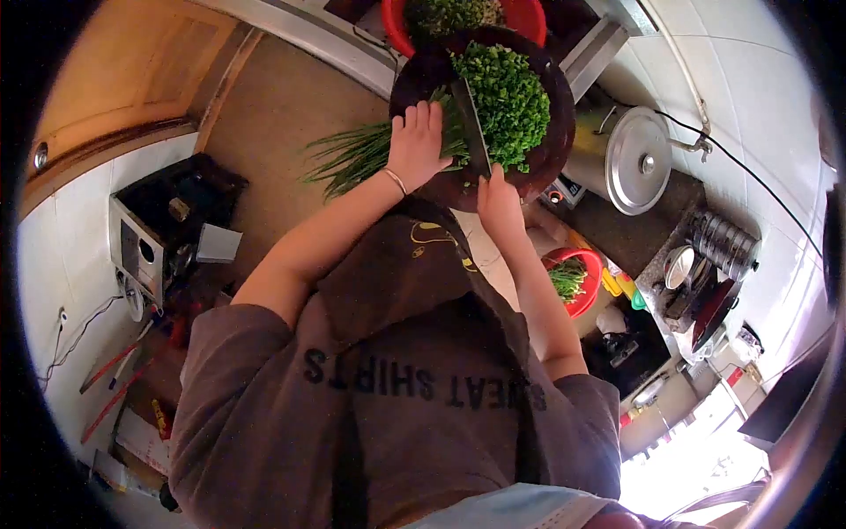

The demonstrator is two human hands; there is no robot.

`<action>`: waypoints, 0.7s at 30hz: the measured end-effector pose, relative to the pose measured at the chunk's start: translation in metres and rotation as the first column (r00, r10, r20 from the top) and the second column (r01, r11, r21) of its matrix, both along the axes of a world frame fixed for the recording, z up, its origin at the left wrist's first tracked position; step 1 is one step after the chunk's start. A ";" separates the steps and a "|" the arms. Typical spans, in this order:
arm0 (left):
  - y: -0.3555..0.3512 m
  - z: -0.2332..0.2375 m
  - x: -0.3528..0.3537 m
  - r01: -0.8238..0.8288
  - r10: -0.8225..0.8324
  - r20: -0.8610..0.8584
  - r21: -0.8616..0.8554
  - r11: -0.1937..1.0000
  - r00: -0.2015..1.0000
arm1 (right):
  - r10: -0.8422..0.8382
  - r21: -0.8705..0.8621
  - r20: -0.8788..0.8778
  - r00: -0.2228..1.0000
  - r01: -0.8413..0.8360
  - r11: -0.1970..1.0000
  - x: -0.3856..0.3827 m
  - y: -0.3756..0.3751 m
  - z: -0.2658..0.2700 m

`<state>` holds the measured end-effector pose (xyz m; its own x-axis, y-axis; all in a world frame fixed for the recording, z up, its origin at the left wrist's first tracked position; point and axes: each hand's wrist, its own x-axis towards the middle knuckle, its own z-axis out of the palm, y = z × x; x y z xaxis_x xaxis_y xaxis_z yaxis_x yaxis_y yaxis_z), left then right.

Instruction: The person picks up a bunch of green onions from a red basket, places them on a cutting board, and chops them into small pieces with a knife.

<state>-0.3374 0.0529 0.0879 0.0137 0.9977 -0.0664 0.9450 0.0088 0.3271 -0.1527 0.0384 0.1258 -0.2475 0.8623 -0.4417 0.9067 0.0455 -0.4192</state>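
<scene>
On a round, dark chopping board (557, 145) lies a bunch of long green chives (352, 157), its loose ends hanging over the left edge. My left hand (416, 145) presses down on the bunch, fingers together, holding it against the board. A kitchen knife (472, 128) has its handle gripped in my right hand (500, 204). Its blade stands between the uncut chives and a big heap of chopped chives (504, 101) on the right of the board. The fingers of my right hand are partly hidden by its back.
Beyond the board a red basin (531, 19) holds chopped greens. A lidded metal pot (636, 160) stands at the right, near the wall pipe. Lower right, a red bucket (594, 291) contains more greens. At left sits a metal appliance (141, 251) by the wall.
</scene>
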 end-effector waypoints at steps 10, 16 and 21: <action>-0.003 -0.005 0.000 0.026 -0.026 -0.004 0.039 0.999 1.000 | -0.074 0.097 -0.122 0.990 0.086 0.992 -0.050 0.061 -0.049; -0.004 -0.003 -0.013 0.188 -0.189 -0.019 -0.009 0.982 0.982 | -0.026 0.122 -0.112 0.993 0.040 0.992 -0.003 0.039 -0.022; -0.008 -0.002 -0.010 0.152 -0.152 -0.033 0.002 0.988 0.988 | 0.028 0.061 -0.057 0.998 -0.024 0.998 -0.008 0.039 0.032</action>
